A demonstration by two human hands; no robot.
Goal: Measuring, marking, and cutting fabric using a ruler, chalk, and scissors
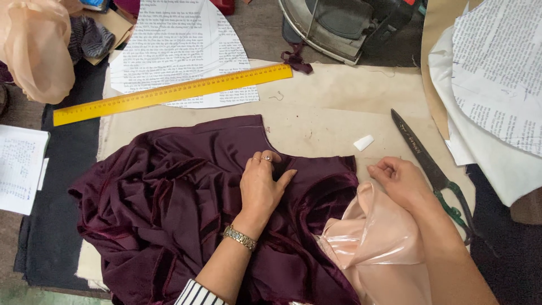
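Note:
A dark maroon velvet cloth (164, 209) lies bunched on the beige work surface (333, 107). My left hand (261, 183) presses flat on the cloth near its upper edge, fingers together, with rings and a wristwatch on it. My right hand (402, 181) rests at the cloth's right edge, fingers curled, touching a shiny peach lining fabric (375, 243) that spills out from under the maroon cloth. Whether the right fingers pinch the fabric edge is hidden.
A long yellow ruler (169, 93) lies diagonally above the cloth, over a printed paper pattern (180, 39). Large scissors (432, 166) sit just right of my right hand. A white chalk piece (363, 142), an iron (339, 25) and more paper patterns (497, 73) are nearby.

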